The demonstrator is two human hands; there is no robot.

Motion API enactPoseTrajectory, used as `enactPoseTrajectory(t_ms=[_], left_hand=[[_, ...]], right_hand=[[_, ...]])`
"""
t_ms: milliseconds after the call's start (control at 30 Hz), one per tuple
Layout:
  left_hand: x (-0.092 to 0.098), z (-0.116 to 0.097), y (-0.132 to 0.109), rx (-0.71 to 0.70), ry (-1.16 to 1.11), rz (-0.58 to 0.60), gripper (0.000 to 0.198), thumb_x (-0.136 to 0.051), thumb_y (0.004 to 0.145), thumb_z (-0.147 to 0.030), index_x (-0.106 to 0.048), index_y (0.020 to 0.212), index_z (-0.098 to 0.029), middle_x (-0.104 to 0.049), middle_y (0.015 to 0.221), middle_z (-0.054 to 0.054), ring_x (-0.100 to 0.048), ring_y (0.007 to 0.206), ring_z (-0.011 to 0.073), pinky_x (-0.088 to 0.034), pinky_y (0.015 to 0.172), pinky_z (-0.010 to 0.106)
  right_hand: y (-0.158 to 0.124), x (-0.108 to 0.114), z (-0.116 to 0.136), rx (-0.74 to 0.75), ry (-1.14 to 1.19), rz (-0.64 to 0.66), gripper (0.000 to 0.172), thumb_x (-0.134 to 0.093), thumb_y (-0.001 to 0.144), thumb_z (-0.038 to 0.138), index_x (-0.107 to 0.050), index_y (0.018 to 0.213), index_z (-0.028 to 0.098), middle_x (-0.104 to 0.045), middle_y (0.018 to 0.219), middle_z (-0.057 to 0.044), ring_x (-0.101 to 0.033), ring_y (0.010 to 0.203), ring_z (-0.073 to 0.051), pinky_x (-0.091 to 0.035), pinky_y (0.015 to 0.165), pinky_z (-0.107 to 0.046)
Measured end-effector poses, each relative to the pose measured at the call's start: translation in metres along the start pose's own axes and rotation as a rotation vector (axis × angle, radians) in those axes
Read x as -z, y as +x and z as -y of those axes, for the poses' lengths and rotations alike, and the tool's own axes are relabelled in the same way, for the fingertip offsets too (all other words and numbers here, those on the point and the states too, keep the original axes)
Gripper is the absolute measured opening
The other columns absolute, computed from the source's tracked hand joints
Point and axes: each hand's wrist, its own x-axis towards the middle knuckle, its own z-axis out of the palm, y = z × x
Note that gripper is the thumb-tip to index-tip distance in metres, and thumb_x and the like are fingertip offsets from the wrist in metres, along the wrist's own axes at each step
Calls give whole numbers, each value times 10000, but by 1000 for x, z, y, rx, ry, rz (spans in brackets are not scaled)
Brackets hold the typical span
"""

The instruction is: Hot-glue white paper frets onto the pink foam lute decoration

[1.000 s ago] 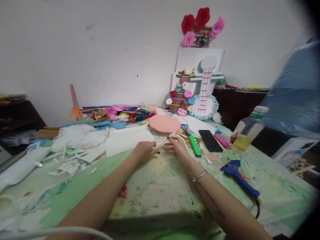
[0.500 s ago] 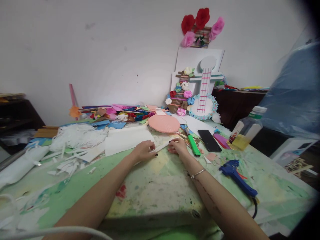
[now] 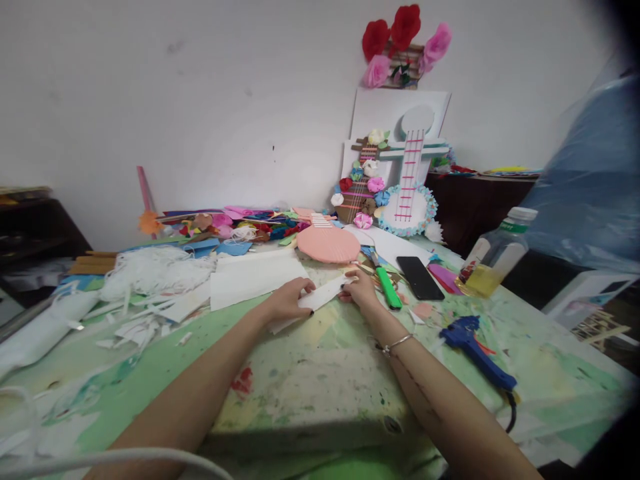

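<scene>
A narrow strip of white paper stretches between my two hands, just above the paint-stained table. My left hand pinches its left part between thumb and fingers, and a piece of the strip shows below that hand. At the other end, my right hand has its fingers closed on the strip. Right behind the hands lies a pink paper lute-like instrument with strings. A sheet of white paper rests to the left of it. Close to my right hand is a green utility knife.
Right of my hands are a black phone, a blue glue gun and a bottle of yellow liquid. White paper scraps and shredded strips cover the left side. Decorated paper instruments lean on the wall. A white cable crosses the lower left.
The white strip has turned so that more of its flat face shows, where before it looked thin. Both hands keep their hold and have barely shifted.
</scene>
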Motion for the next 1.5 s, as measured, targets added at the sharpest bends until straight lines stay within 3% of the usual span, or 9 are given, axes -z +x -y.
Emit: enactPoseTrajectory(t_ms=[167,300,533,800,933,1067,1200,1333,1500], left_hand=[[0,1,-1,-45,38,18,428,-589,631,-205,-574,1056,-164,-582,1078,87,-571,934,222,-474,812,323],[3,0,-1,-98,83,-11,529,-562,570,-135,-595,1097,-170,-576,1117,85,-572,974,224,-465,847,309],[12,7,2,193,95,-175,294,-498,683,-185,-683,910,-183,-688,824,26,-608,751,177,-461,721,270],[26,36,-3,359,80,-266,234,-572,704,-288,-709,854,-171,-700,738,44,-619,678,183,-444,631,264],[26,40,-5,365,80,-294,196,-561,713,-249,-712,810,-172,-704,746,50,-626,707,190,-449,672,272],[26,40,-5,364,68,-324,219,-528,717,-190,-713,835,-175,-708,762,56,-625,732,202,-449,729,298],[26,42,-4,355,5,-351,183,-557,679,-179,-717,767,-195,-708,752,42,-621,746,206,-445,759,306],[27,42,-4,380,-117,-399,146,-600,639,-229,-720,716,-200,-685,657,21,-602,664,186,-446,671,281],[29,31,-4,367,-337,-453,382,-569,691,-367,-709,960,-135,-666,624,20,-539,525,125,-379,491,218]], right_hand=[[-3,0,3,54,40,8,408,-484,581,-29,-504,913,206,-533,510,79,-612,481,-130,-509,470,-200],[-6,1,8,92,79,12,472,-474,557,-16,-510,973,204,-567,565,68,-621,510,-121,-499,478,-182],[-3,8,14,103,82,-44,522,-490,599,38,-469,1086,226,-575,570,62,-627,511,-126,-493,470,-187],[8,14,5,29,-72,-19,278,-523,586,51,-544,823,194,-555,446,54,-618,477,-154,-450,410,-188],[7,22,9,-30,-170,96,147,-552,564,38,-583,640,159,-589,434,2,-588,441,-150,-434,392,-197],[4,33,14,-75,-246,232,206,-584,496,-21,-646,626,127,-641,477,-35,-580,428,-141,-412,376,-183],[6,38,13,-65,-276,258,195,-610,508,-30,-651,614,128,-608,421,-10,-534,378,-107,-352,340,-147],[7,36,12,-39,-231,216,194,-643,634,55,-651,809,140,-624,460,-1,-544,370,-105,-362,342,-147],[-4,31,19,-61,-131,317,313,-558,834,324,-582,1111,182,-688,595,-54,-652,502,-171,-499,459,-236]])
